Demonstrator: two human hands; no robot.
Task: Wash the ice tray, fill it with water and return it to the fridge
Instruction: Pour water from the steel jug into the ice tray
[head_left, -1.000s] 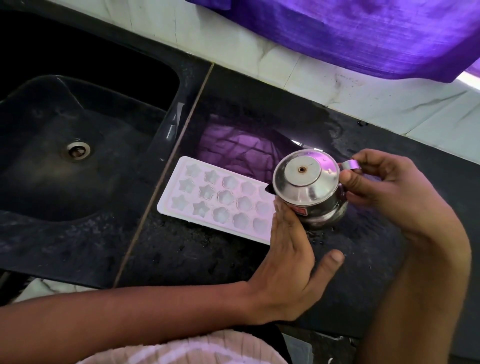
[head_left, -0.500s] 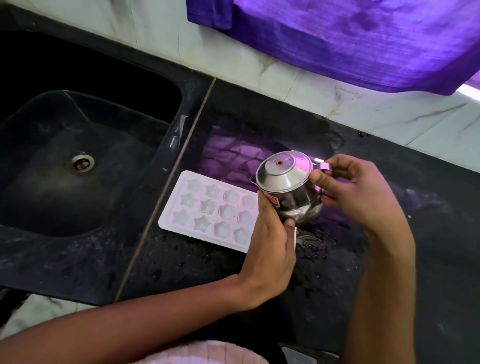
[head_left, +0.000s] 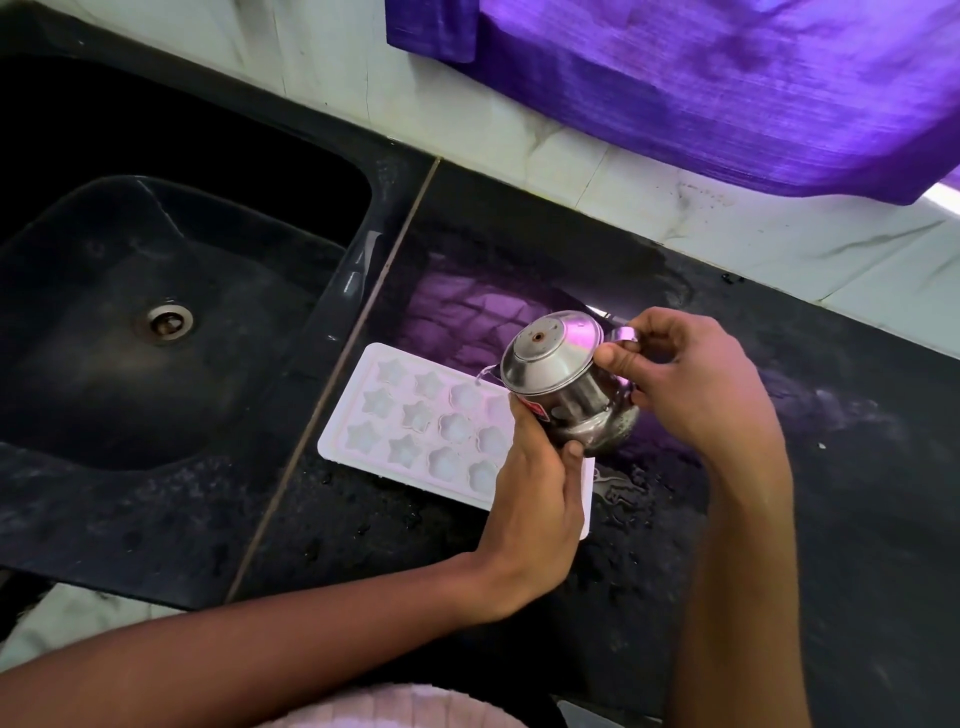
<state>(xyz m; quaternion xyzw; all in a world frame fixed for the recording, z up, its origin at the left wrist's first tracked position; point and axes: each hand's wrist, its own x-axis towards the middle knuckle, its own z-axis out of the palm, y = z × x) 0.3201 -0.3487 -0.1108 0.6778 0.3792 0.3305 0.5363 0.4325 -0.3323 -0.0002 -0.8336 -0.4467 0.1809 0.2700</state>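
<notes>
A white ice tray (head_left: 410, 415) with star and flower moulds lies flat on the black counter, just right of the sink. Above its right end a small lidded steel pot (head_left: 561, 379) is tilted to the left, and a thin stream of water runs from its spout into a mould. My right hand (head_left: 691, 384) grips the pot's handle. My left hand (head_left: 535, 499) holds the pot's body from below and covers the tray's right end.
A black sink (head_left: 171, 322) with a round drain takes up the left. The black counter (head_left: 831, 467) is wet around the tray. A purple cloth (head_left: 727, 88) hangs over the white tiled wall behind.
The pot has moved left over the tray and tipped further, and water now pours from its spout. My left hand has closed round the pot's body.
</notes>
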